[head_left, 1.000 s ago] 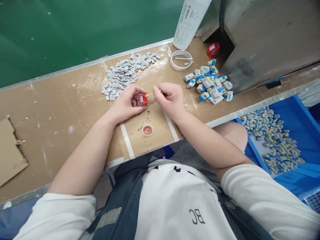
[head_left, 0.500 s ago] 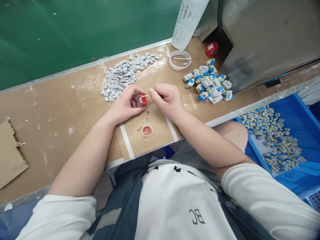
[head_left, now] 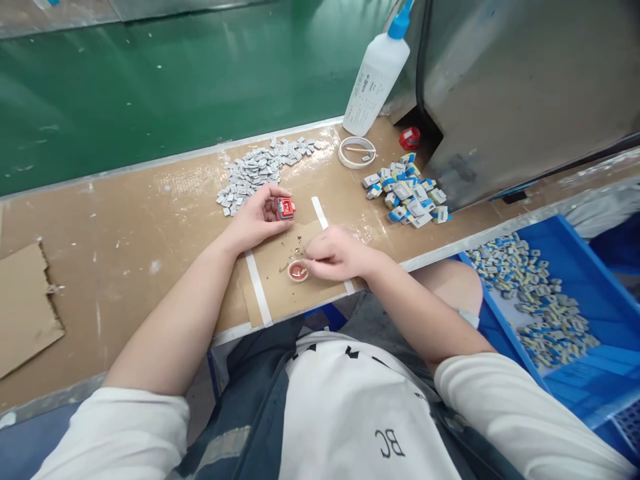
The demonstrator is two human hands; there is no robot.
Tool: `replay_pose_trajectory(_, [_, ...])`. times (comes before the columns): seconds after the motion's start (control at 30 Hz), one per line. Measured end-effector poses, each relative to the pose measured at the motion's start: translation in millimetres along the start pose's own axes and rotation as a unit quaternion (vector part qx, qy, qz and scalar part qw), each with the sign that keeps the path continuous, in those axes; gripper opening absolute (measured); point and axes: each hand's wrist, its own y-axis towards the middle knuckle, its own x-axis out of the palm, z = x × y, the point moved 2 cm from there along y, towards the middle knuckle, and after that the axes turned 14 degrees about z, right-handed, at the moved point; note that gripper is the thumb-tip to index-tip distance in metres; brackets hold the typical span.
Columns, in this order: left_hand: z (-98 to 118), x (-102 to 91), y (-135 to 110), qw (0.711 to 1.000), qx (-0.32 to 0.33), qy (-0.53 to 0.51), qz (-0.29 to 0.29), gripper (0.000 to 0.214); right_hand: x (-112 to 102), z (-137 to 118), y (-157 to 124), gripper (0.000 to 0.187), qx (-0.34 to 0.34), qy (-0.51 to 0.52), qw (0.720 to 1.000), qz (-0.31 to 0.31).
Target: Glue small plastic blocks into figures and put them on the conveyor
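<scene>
My left hand [head_left: 257, 219] grips a small red and grey plastic piece [head_left: 285, 208] between thumb and fingers, its red face turned up. Just right of a small round cup of reddish liquid [head_left: 299, 271], my right hand [head_left: 337, 255] is closed in a pinch on a thin stick, mostly hidden by the fingers, at the cup's rim. Behind my left hand spreads a pile of small flat grey pieces [head_left: 255, 167]. Dark specks lie on the cardboard sheet [head_left: 270, 280] near the cup.
At the back stands a white bottle with a blue nozzle [head_left: 375, 83]. A tape roll [head_left: 345, 160], a heap of grey, blue and yellow pieces [head_left: 413, 193] and another red piece [head_left: 409, 138] lie to the right. A blue bin [head_left: 585, 267] holds many similar pieces. Torn cardboard [head_left: 25, 307] lies left.
My right hand has moved down from the red piece to the cup, with the stick. My left hand keeps hold of the red piece. The camera view has tilted up slightly.
</scene>
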Motion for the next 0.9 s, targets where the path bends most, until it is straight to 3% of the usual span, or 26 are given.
replay_pose_trajectory(0.13, [2, -1.7, 0, 1.0, 0.015, -0.008, 0.002, 0.059, 0, -4, -9, 0.06, 0.068, -0.142, 0.986, -0.051])
replay_pose_trajectory(0.23, [1, -2.4, 0, 1.0, 0.013, -0.009, 0.01, 0.065, -26, 3, -15, 0.063, 0.145, -0.222, 0.964, -0.005])
replay_pose_trajectory(0.3, [0, -2.7, 1, 0.999, 0.015, -0.015, 0.024, 0.07, -59, 14, -22, 0.057, 0.229, -0.314, 0.916, 0.1])
replay_pose_trajectory(0.37, [-1, -3.2, 2, 0.999, 0.025, -0.012, 0.042, 0.072, -94, 26, -32, 0.041, 0.297, -0.407, 0.84, 0.201])
replay_pose_trajectory(0.43, [-1, -3.9, 2, 0.998, 0.038, -0.011, 0.057, 0.071, -120, 39, -39, 0.028, 0.31, -0.454, 0.815, 0.185])
replay_pose_trajectory(0.5, [0, -4.4, 2, 0.997, 0.048, -0.022, 0.064, 0.07, -132, 51, -41, 0.034, 0.266, -0.485, 0.828, 0.087])
replay_pose_trajectory(0.6, [1, -4.1, 0, 0.996, 0.055, -0.029, 0.058, 0.07, -134, 60, -38, 0.037, 0.212, -0.543, 0.812, -0.041])
replay_pose_trajectory(0.73, [-1, -3.1, -1, 0.997, 0.053, -0.034, 0.047, 0.07, -129, 63, -24, 0.032, 0.195, -0.563, 0.797, -0.097])
replay_pose_trajectory(0.9, [-5, -2.7, 0, 0.995, 0.062, -0.056, 0.052, 0.069, -116, 62, -9, 0.03, 0.228, -0.418, 0.87, -0.125])
